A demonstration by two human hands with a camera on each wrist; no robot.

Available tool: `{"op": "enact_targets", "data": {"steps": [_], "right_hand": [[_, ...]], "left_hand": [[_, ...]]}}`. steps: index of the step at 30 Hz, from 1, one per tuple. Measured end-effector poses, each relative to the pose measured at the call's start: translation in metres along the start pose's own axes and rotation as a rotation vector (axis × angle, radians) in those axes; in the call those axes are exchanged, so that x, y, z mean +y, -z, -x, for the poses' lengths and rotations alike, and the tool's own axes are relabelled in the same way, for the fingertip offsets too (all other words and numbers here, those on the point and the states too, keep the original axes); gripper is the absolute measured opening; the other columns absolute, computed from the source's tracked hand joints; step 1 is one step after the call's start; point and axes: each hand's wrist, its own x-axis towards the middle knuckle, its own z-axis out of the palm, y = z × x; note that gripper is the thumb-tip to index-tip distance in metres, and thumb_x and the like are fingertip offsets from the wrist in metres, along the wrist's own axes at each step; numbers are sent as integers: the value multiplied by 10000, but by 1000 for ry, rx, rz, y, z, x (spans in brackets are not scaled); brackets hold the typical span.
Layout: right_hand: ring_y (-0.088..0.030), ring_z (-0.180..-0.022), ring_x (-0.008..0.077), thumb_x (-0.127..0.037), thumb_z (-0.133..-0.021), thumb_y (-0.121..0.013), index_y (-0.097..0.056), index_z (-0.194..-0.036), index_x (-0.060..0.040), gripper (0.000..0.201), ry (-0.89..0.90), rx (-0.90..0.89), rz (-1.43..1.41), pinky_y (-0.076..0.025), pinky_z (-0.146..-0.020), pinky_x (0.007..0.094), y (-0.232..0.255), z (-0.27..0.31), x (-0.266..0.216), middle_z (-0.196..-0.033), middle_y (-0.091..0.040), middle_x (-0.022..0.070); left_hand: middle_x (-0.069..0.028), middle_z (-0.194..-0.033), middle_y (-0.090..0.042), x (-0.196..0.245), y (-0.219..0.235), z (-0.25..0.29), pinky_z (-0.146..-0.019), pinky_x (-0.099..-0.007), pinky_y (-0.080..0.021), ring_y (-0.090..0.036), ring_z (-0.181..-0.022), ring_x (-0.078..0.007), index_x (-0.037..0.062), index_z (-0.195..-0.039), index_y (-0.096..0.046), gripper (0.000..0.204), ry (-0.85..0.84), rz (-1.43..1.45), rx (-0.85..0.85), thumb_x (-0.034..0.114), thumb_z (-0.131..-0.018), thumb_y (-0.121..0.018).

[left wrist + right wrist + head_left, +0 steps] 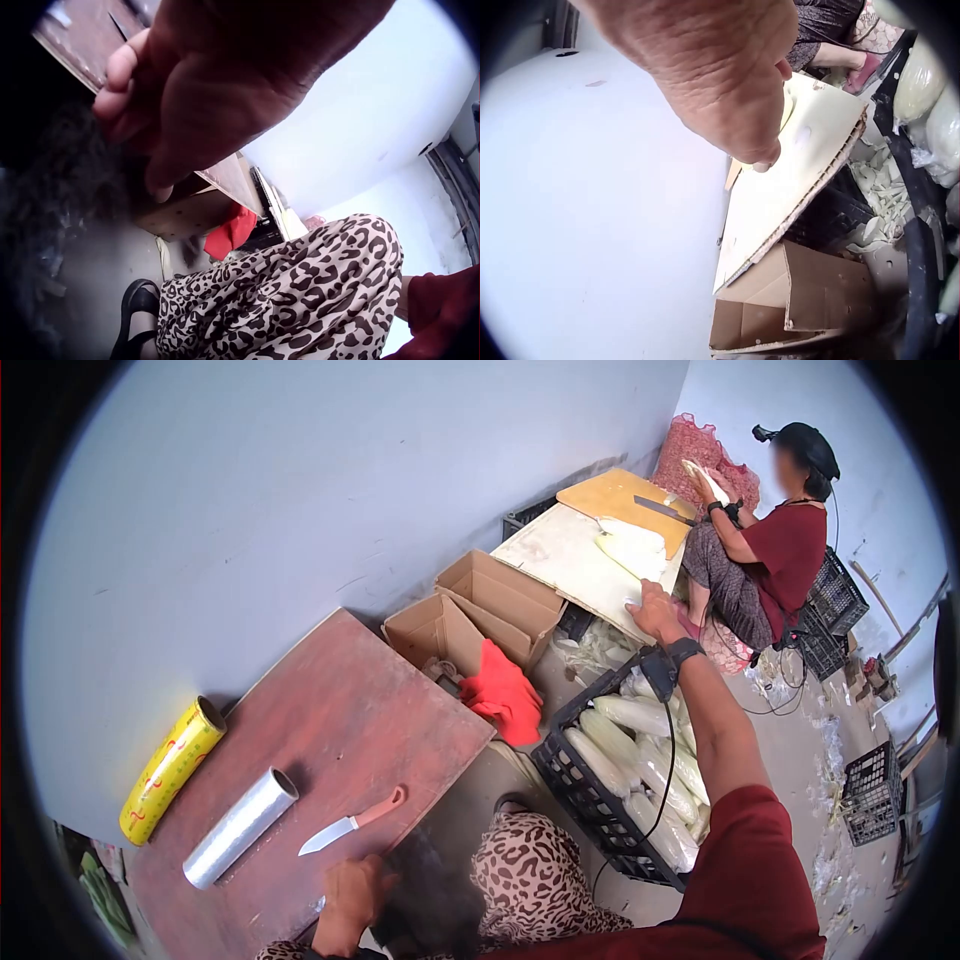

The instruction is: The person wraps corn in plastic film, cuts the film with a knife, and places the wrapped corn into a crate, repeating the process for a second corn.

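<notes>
My right hand (657,612) reaches out over the near edge of a white board (545,550), fingers and thumb apart. Just beyond its fingertips lies a long pale vegetable (632,548) on the board. In the right wrist view the hand (720,90) hides most of that vegetable. My left hand (350,895) hangs loosely curled at the near edge of a reddish table (330,730), holding nothing visible. A knife (350,822) with an orange handle lies close to it, beside a roll of clear film (240,828) and a yellow roll (172,770).
A black crate (575,800) of film-wrapped pale vegetables (640,745) stands under my right arm. Cardboard boxes (500,600) and a red cloth (503,695) sit between table and board. Another person (790,550) sits beyond, holding a pale vegetable, near a wide-bladed knife (663,510).
</notes>
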Motion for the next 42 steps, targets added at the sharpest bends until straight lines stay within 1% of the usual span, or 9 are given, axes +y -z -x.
{"op": "enact_targets", "data": {"steps": [8,16,20,22,24,29,33,35,42], "right_hand": [[-323,-1381,336,-402,-845,-643,-281,-1479,-90,795,-141,54,-6,-326,-1063,556,-46,-98,41,-1512,-310,131],[-335,-1361,391,-515,-752,-701,-234,-1511,-105,981,-317,-38,22,-341,-1062,534,-49,-121,32,-1489,-344,167],[-385,-1319,414,-516,-733,-726,-397,-1427,-149,852,-409,-64,154,-398,-1014,544,-31,-124,20,-1447,-387,171],[-437,-1277,420,-501,-706,-754,-401,-1417,-141,871,-390,24,191,-412,-988,580,-44,-123,22,-1430,-408,174],[-560,-1116,450,-358,-684,-798,-427,-1217,49,766,-34,207,-37,-469,-928,493,-120,-186,111,-1179,-571,302],[-659,-935,385,-369,-747,-752,-575,-947,78,521,-88,124,-22,-536,-772,406,-135,-215,123,-946,-674,255],[-637,-740,131,-402,-858,-702,-659,-1012,-52,385,-374,-404,-1144,-511,-551,224,-94,-181,89,-855,-669,68],[-642,-742,153,-307,-896,-686,-639,-1063,-88,279,-340,-367,-1686,-534,-572,248,-71,-130,38,-887,-659,63],[-658,-778,235,-268,-954,-598,-547,-1153,-27,318,37,-789,-1729,-559,-622,315,10,57,-118,-937,-650,111]], "left_hand": [[-177,-636,-623,-10,-20,-10,-581,-471,-472,-618,-622,-386,65,-659,-625,279,-13,32,139,289,-724,-778],[-140,-569,-577,-5,-11,-13,-532,-465,-452,-582,-558,-376,79,-599,-551,300,-49,26,126,247,-707,-775],[-130,-571,-574,-9,-12,-13,-515,-450,-447,-580,-554,-369,83,-610,-558,287,-66,92,153,248,-709,-770],[-115,-656,-637,-8,-6,-10,-518,-435,-501,-636,-583,-332,107,-742,-616,200,-35,26,51,283,-811,-679],[-119,-646,-631,-10,-12,-9,-501,-439,-493,-633,-572,-333,105,-782,-612,192,-41,44,70,283,-847,-640],[-128,-648,-638,-10,-10,-7,-536,-454,-504,-645,-606,-334,98,-822,-611,203,18,48,-11,291,-883,-588],[-124,-622,-628,-13,-14,-7,-531,-451,-501,-641,-608,-339,96,-774,-611,229,0,58,35,306,-865,-623],[-128,-632,-634,-13,-14,-6,-540,-455,-504,-642,-612,-342,96,-786,-617,219,-18,66,49,300,-868,-616],[-153,-674,-646,-19,-18,-3,-588,-471,-511,-647,-665,-368,86,-852,-627,197,-62,92,71,281,-864,-611]]}}
